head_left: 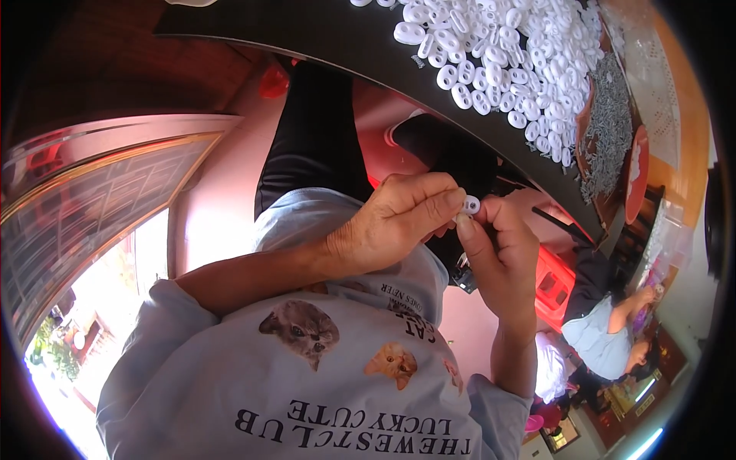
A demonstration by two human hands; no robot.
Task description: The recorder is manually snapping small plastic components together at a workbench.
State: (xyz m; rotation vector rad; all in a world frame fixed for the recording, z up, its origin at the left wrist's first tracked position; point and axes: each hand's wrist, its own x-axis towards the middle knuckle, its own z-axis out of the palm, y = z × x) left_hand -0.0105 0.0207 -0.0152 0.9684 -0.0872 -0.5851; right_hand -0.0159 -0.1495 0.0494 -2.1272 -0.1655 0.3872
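Note:
A small white oval plastic piece with two holes (471,205) is held up in front of my shirt, between both hands. My left hand (399,221) pinches it from the left between thumb and forefinger, the other fingers curled under. My right hand (502,257) closes on its right and lower edge, with the thumb tip just below it and the fingers bent behind. Whether a smaller part sits in the right fingertips is hidden. Beyond the hands, a large heap of similar white oval pieces (491,57) lies on the dark table (322,38).
Right of the white heap lies a pile of small grey screw-like metal parts (609,123), beside a red dish (636,175). The table's curved edge runs beyond my hands. A red plastic stool (553,280) stands at the right, near another person in light blue (602,337).

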